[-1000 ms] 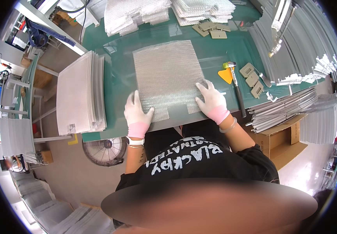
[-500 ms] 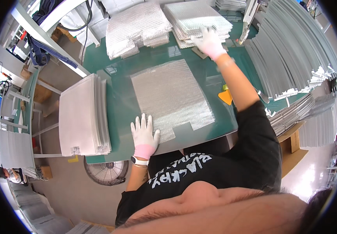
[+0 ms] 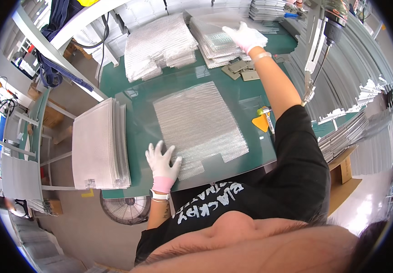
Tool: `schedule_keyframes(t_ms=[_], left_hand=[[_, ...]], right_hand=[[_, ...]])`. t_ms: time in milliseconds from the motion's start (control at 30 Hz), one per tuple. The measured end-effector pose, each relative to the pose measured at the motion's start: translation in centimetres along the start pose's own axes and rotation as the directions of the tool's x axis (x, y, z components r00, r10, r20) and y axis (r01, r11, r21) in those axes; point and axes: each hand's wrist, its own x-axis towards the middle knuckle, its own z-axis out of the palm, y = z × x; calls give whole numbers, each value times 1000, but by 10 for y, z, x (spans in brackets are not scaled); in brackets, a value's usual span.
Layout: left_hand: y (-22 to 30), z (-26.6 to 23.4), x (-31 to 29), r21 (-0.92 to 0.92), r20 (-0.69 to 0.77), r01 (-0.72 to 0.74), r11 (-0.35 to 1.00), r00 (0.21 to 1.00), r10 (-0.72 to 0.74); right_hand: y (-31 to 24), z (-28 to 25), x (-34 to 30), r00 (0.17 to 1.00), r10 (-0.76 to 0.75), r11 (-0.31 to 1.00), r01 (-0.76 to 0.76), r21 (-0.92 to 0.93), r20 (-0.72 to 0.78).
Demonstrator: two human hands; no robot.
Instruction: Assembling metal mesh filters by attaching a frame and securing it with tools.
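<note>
A grey sheet (image 3: 201,123) with a fine, bumpy texture and a silvery sheen lay flat on the green surface (image 3: 139,123), turned slightly askew. It was roughly square, with a rectangular notch in its near edge. Beyond it and a little to the right, well apart, a stack of pale, glossy sheets (image 3: 211,45) rested with uneven layers; its top was blurred, so whether the uppermost sheet was raised could not be told.

From the head, above and behind the left grip (image 3: 162,164) and farther right grip (image 3: 242,36), a fisheye view faces down onto the green surface (image 3: 139,123).
</note>
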Motion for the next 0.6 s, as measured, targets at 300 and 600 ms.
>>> schedule_keyframes(t_ms=[300, 600], left_hand=[[39, -9, -17, -807, -151, -50, 588, 981, -125], [102, -15, -17, -982, -157, -185, -37, 912, -379]], right_hand=[[28, -11, -187, 886, -75, 250, 462, 851, -458], [30, -15, -381, 770, -622, 731, 635, 250, -139]])
